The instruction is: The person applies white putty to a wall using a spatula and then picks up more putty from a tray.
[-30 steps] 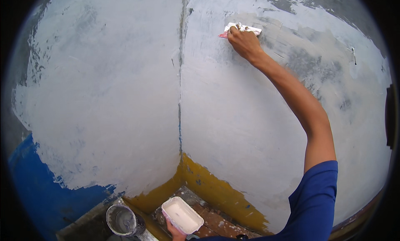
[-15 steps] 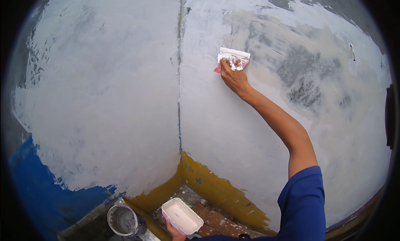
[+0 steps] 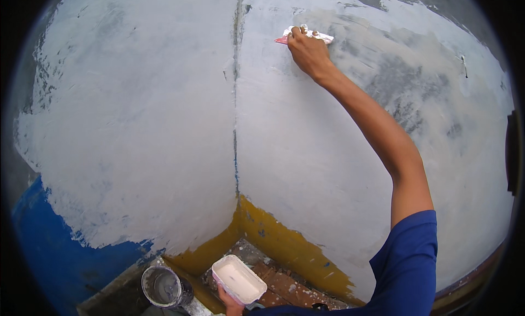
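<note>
My right hand (image 3: 309,52) is closed on a pink putty spreader (image 3: 322,38) smeared with white paste. The spreader lies against the upper part of the right wall (image 3: 306,152), a little right of the corner. Low in the view, my left hand (image 3: 229,302) grips a rectangular plastic tub (image 3: 217,268) by its left side, its fingers partly hidden beneath. Off-white putty (image 3: 240,280) covers the inside of the tub.
Left of the tub stands a dark bucket (image 3: 164,286) with a pale-smeared rim. The left wall (image 3: 136,124) is whitish above blue paint (image 3: 54,245). A mustard band (image 3: 290,245) runs along the wall's foot, above spattered brown boards (image 3: 279,288). A short wire (image 3: 465,67) sticks out at right.
My right hand has moved up the right wall with the spreader, whose broad face is now tilted mostly out of sight. My left hand and the tub have barely moved.
</note>
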Available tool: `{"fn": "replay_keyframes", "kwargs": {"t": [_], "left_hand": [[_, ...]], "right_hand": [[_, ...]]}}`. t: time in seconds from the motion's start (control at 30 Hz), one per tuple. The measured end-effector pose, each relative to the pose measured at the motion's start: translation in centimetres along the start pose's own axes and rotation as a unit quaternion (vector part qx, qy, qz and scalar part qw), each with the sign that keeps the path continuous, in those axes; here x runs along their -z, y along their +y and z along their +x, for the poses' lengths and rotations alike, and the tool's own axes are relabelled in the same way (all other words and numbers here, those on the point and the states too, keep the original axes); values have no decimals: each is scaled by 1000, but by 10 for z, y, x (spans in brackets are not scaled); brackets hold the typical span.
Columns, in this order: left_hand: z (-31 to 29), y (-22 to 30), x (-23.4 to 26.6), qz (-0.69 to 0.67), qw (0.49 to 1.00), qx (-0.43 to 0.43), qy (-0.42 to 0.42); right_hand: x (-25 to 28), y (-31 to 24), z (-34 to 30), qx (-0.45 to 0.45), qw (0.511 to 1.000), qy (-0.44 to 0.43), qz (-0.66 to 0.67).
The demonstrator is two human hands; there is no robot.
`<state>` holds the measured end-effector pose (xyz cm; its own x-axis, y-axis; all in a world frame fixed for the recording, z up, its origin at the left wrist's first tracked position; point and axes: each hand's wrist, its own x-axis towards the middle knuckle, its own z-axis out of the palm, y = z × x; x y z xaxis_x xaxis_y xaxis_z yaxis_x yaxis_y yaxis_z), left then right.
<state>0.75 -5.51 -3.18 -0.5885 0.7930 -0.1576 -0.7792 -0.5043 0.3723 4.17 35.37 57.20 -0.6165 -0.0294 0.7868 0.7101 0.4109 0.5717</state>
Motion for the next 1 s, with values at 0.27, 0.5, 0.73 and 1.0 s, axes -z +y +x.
{"fn": "replay_keyframes", "kwargs": {"t": [0.27, 0.5, 0.73, 1.0], "left_hand": [[-1, -9, -20, 13, 1000, -7, 8], [7, -3, 1, -19, 1000, 1, 4], [11, -14, -14, -5, 1000, 4, -3], [12, -18, -10, -11, 999, 33, 6]], "right_hand": [[-66, -75, -124, 99, 994, -41, -23], [32, -30, -38, -1, 997, -50, 66], [69, 104, 21, -20, 993, -26, -111], [37, 6, -78, 39, 977, -205, 43]]}}
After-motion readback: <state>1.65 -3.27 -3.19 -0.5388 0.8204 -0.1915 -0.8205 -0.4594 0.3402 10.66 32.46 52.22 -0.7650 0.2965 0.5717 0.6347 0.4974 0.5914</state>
